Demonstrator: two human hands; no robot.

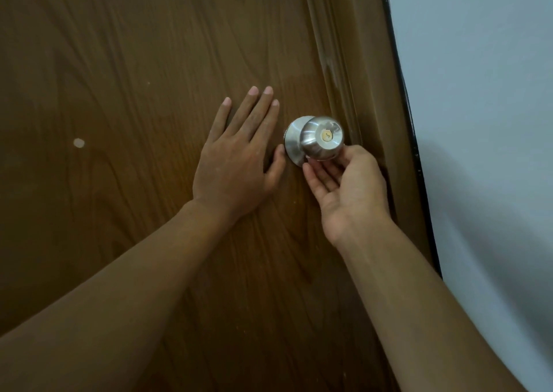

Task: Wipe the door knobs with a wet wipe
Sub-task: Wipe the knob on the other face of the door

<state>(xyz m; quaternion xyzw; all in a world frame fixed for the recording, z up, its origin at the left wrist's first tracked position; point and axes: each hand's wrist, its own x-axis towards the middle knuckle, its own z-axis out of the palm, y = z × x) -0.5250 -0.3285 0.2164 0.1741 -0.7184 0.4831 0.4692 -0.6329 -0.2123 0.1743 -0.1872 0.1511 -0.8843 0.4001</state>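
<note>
Head view, looking down our own two bare arms at a brown wood-grain door [134,62]. A round brushed-metal door knob [321,138] with a brass keyhole in its face sits right of centre, close to the door's right edge, on a round metal plate [291,140]. Our left hand [236,158] lies flat against the door just left of the knob, fingers [257,107] spread wide and pointing up, the thumb touching the rim of the plate. Our right hand [347,188] comes up from below the knob, palm turned toward us, its curled fingers narrow and touching the knob's underside; we cannot tell whether they truly grip it. To the right of the door runs a brown frame [368,92], then a pale wall [478,122]. A small pale spot [79,143] marks the door at far left.
</note>
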